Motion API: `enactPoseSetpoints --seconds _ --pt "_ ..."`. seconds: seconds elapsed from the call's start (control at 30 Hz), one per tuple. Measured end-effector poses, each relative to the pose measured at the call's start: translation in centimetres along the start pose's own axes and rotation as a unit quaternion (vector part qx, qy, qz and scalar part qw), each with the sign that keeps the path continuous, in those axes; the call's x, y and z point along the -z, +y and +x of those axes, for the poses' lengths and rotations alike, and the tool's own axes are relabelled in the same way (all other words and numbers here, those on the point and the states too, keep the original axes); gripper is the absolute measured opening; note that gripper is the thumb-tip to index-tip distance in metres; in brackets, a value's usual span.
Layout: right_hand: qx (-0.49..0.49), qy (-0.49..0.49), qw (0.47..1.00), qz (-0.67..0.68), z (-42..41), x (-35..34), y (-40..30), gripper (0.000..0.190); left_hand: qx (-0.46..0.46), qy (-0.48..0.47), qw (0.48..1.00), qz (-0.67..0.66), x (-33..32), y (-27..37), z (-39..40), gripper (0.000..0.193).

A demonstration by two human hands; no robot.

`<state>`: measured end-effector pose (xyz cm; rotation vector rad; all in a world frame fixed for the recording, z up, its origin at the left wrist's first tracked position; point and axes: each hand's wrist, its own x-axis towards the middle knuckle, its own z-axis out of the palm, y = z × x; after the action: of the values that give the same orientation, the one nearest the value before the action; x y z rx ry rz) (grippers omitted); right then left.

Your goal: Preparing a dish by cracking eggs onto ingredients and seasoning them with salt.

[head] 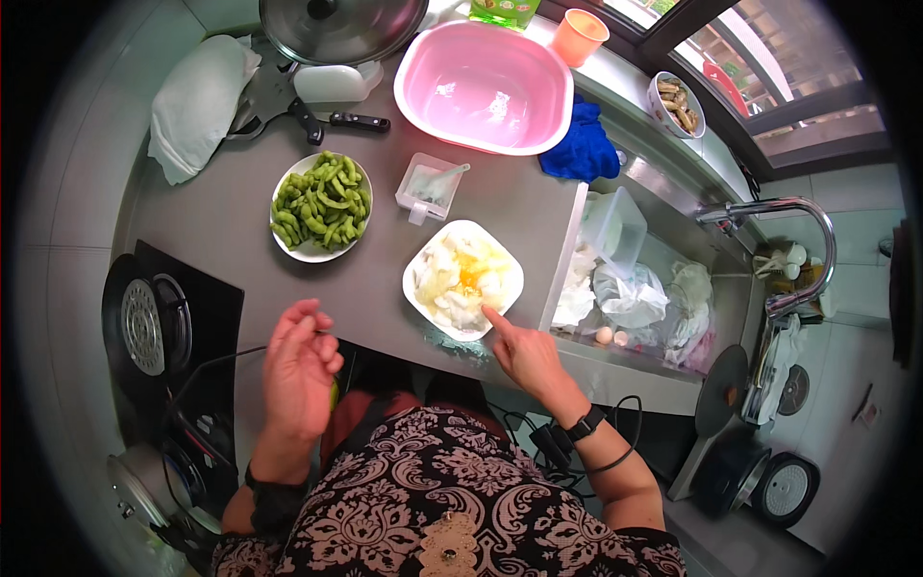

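My right hand (530, 360) reaches from the right with its index finger extended to the near right part of a white square bowl (461, 281). In that bowl lie white, soft-looking pieces with raw egg on top; whether the fingertip touches them I cannot tell. My left hand (299, 368) is raised left of the bowl, palm turned up, fingers loosely curled and holding nothing visible. Beyond it stands a white bowl of green edamame pods (322, 202). A small clear container (430, 186) of white granules with a spoon sits behind the square bowl.
A pink basin (483, 86) and a blue cloth (583, 141) lie farther back, left of them black-handled knives (360, 121) and a cleaver. At right, the sink holds plastic bags (631, 296) and eggshells (604, 335) under a chrome faucet (818, 216). A gas stove (180, 317) is at left.
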<state>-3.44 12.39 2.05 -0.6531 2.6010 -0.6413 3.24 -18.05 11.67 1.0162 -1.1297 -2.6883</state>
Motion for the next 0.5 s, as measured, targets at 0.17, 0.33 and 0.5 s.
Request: enactPoseSetpoints --seconds 0.17,0.33,0.5 --pt "-0.049 0.069 0.987 0.140 -0.1 0.3 0.5 0.050 0.089 0.018 0.995 0.039 -0.3 -4.2 0.6 0.025" --pt "-0.103 0.076 0.968 0.218 1.8 0.8 2.5 0.049 0.089 0.005 0.994 0.058 -2.0 -3.8 -2.3 0.026" --pt "-0.114 -0.027 0.906 0.406 3.6 -1.1 4.5 0.043 0.037 -0.006 0.998 0.058 -4.6 -0.8 -6.6 0.025"
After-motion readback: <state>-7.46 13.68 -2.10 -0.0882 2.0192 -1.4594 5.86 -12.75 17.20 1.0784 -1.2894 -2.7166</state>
